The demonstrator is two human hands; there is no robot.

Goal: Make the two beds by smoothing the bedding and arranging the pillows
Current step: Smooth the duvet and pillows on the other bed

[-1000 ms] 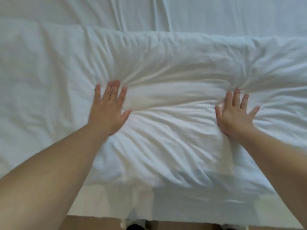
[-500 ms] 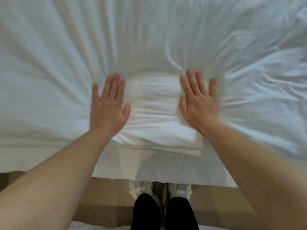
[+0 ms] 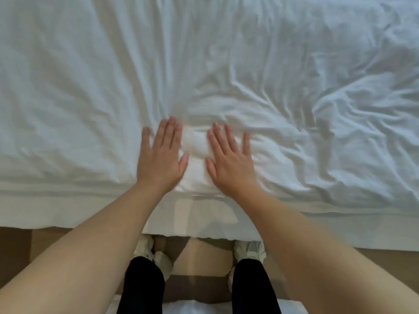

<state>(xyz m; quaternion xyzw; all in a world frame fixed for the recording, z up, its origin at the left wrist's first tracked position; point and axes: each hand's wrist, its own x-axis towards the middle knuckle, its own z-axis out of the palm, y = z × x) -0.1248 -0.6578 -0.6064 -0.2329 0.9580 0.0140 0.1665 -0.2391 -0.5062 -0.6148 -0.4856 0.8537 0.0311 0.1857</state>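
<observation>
The left grip (image 3: 161, 159) and the right grip (image 3: 229, 162) are bare hands. Their nails look short, and motion blur hides finer detail. Behind each grip a bare arm runs from the wrist to the picture's edge: the left forearm (image 3: 90, 245) and the right forearm (image 3: 317, 245), both uncovered along all that shows. Below the grips, nearer the wearer, are two legs in plain black, close-fitting cloth: the left trouser leg (image 3: 141, 288) and the right trouser leg (image 3: 252, 291). Between the grips and the trouser hems sit off-white shoes, the left trainer (image 3: 162, 262) and the right trainer (image 3: 249, 251), soft-looking and pale, their laces and markings too blurred to tell.
</observation>
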